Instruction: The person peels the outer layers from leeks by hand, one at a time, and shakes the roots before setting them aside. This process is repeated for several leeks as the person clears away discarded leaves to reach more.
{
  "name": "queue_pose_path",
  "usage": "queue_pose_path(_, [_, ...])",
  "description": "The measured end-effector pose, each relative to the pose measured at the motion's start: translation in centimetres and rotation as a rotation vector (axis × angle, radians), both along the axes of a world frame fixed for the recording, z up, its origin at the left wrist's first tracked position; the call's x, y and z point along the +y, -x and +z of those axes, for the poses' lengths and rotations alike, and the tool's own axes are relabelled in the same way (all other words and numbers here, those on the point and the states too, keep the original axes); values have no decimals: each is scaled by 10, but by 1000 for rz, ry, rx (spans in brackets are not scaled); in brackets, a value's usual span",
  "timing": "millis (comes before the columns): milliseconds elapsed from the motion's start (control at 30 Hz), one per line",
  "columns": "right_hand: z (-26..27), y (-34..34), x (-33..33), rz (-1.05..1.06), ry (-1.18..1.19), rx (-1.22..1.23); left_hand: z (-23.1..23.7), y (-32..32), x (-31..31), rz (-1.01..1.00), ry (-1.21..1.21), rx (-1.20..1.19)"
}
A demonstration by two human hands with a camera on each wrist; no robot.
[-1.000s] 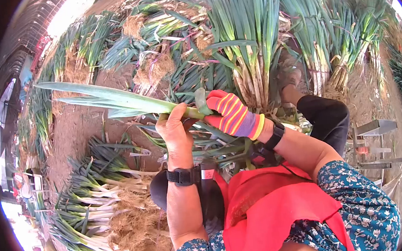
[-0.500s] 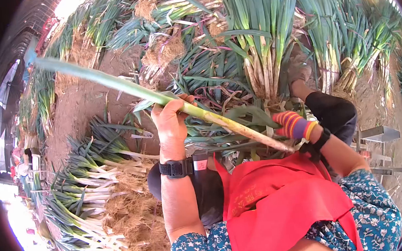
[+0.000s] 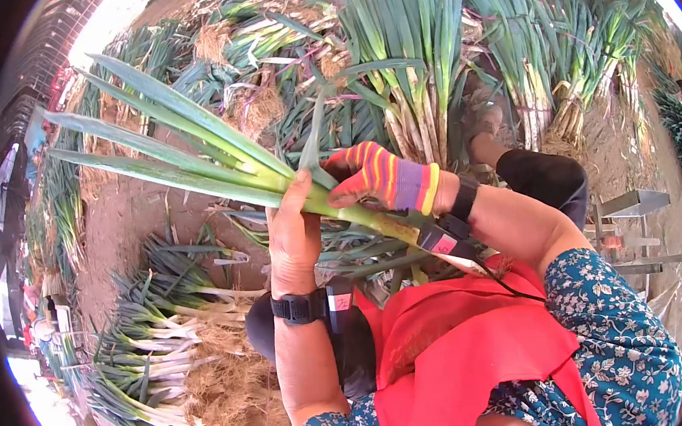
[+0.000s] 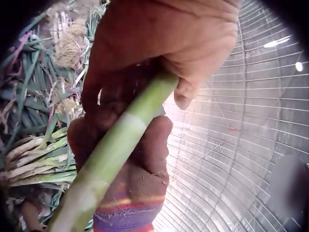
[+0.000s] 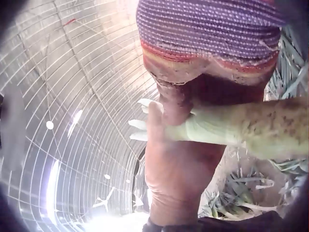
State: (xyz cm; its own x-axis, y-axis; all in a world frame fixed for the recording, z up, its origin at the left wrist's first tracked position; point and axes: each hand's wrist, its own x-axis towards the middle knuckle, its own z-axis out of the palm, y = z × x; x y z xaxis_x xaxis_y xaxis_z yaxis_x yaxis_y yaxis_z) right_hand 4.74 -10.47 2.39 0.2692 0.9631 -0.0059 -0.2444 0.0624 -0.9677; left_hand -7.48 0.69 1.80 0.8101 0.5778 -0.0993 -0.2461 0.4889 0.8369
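In the head view my bare left hand (image 3: 293, 237) grips a large green onion (image 3: 376, 221) where its stalk meets the leaves. The leaves fan out to the upper left, and the pale stalk end slants down over the red apron (image 3: 466, 348). My right hand (image 3: 379, 179), in a striped knit glove, pinches a leaf (image 3: 315, 134) peeled away from the stalk, right beside the left hand. The left wrist view has the green stalk (image 4: 113, 140) crossing in front of the gloved fingers. In the right wrist view the pale stalk (image 5: 217, 128) runs below the glove.
A pile of green onions with bushy roots (image 3: 231, 393) lies at the lower left. Tied upright bundles (image 3: 530, 58) stand at the back right, and more onions (image 3: 350, 127) lie ahead. A small metal stand (image 3: 636, 203) is at the right.
The right hand was at the leaf base, swung down right to the stalk's lower end, and is now back beside the left hand at a leaf. The leaves now fan toward the camera.
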Motion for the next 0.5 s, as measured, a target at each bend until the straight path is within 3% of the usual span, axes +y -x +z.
queue_pose_path(100, [-11, -15, 10, 33, -25, -332, -6, -5, 2, 133, 47, 12])
queue_pose_path(267, [-9, -14, 13, 79, -3, -366, -10, -10, 2, 158, 70, 102])
queue_pose_path(333, [-16, -9, 16, 8, 3, -262, -13, -11, 1, 290, 110, 152])
queue_pose_path(400, [-17, -6, 16, -26, -14, -347, -18, -12, 2, 331, 29, 216])
queue_pose_path(467, [-27, -2, 19, -213, -87, -814, -23, -13, 7, 344, -37, 296])
queue_pose_path(500, [-36, 6, 24, -253, -167, -915, -32, -18, 9, 375, -47, 244])
